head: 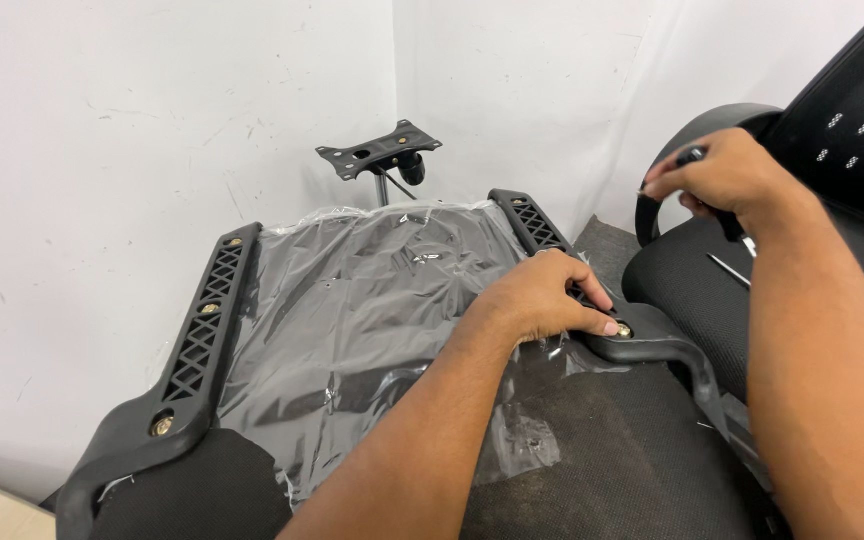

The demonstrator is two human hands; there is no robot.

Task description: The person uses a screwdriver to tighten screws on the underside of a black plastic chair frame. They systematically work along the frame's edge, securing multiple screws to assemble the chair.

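So the left hand (552,295) is lying flat near the middle of the frame on the right armrest bracket (592,300), fingers together and pressed down, with the fingertip touching a brass bolt (623,329) at the bracket's lower end. The right hand (727,180) is up in the upper right, fingers closed around a dark tool handle (697,160), hovering over the seat of a second chair (692,290); can't tell exactly what the tool is. A thin metal rod (729,270) lies on that seat just below the hand. Both brackets run along the side edges of an upturned seat base wrapped in clear plastic (352,310), the left armrest bracket (197,340) sitting well apart toward the lower left with its own bolts showing. Beyond the top edge of the seat stands a black tilt mechanism plate (380,150) on a post, close to the corner of the white wall (102,150). Open space is mostly over the plastic between the two brackets.
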